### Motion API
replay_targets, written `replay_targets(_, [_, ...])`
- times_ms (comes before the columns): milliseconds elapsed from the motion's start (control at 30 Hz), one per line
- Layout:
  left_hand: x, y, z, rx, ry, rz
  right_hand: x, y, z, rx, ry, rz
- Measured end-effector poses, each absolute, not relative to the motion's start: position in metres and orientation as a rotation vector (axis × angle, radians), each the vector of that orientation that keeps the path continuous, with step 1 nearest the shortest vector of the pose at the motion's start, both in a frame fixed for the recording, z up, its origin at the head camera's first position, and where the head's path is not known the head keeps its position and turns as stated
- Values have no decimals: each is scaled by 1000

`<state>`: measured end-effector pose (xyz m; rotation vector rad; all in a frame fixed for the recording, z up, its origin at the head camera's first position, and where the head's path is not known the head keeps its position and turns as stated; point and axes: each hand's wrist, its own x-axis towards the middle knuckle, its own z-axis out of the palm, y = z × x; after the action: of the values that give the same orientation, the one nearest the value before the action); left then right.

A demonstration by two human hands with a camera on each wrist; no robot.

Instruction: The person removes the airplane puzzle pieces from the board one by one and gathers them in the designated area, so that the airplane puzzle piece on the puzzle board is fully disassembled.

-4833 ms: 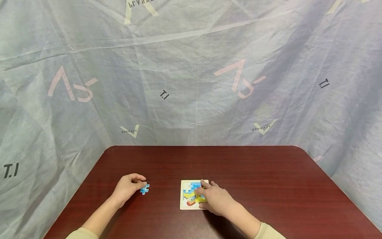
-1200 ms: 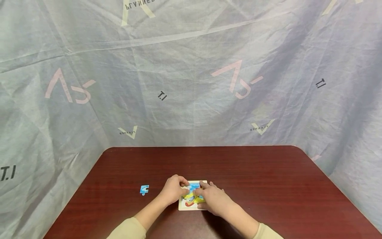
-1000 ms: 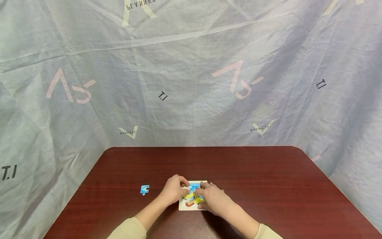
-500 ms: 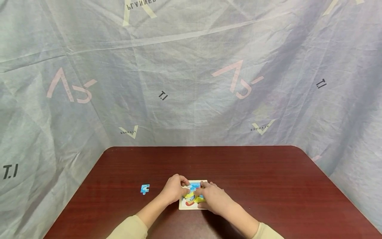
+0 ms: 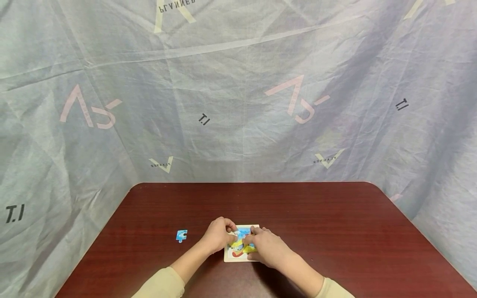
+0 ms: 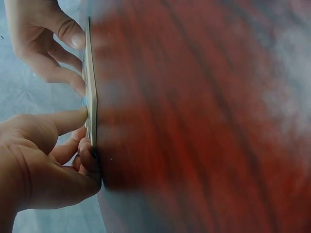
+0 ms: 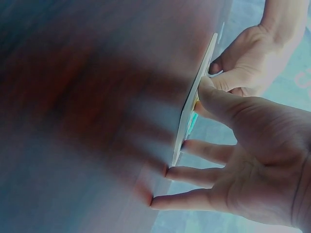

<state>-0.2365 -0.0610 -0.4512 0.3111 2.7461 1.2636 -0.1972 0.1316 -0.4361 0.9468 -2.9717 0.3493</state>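
Observation:
A pale-rimmed puzzle tray (image 5: 242, 260) lies on the table, with a blue, yellow and red picture partly under both hands. My left hand (image 5: 218, 236) is at its upper left corner, thumb and index finger bent close together on a puzzle piece that they mostly cover. In the left wrist view the thumb (image 6: 73, 119) meets the tray's face, with a bit of blue beside its tip. My right hand (image 5: 272, 248) rests over the tray's right side, fingers (image 7: 194, 175) spread and fairly straight. One loose blue puzzle piece (image 5: 181, 236) lies left of the tray.
The dark red wooden table (image 5: 316, 215) spreads round the tray. Behind it and on both sides hangs grey printed cloth (image 5: 242, 136).
From beside the loose puzzle piece, my left hand has moved right to the tray's upper left corner. Through the last second both hands hold almost still. The right hand keeps its place.

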Motion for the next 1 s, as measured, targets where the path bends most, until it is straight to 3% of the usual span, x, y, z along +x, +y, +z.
replay_targets(267, [-237, -61, -451, 314, 2726, 1291, -198, 132, -437, 1017, -2913, 279])
replay_targets(567, [-233, -59, -453, 621, 2890, 1099, -198, 132, -437, 989, -2932, 307])
replay_targets(1000, [-238, -68, -454, 679, 2766, 1165, -197, 132, -439, 956, -2942, 351])
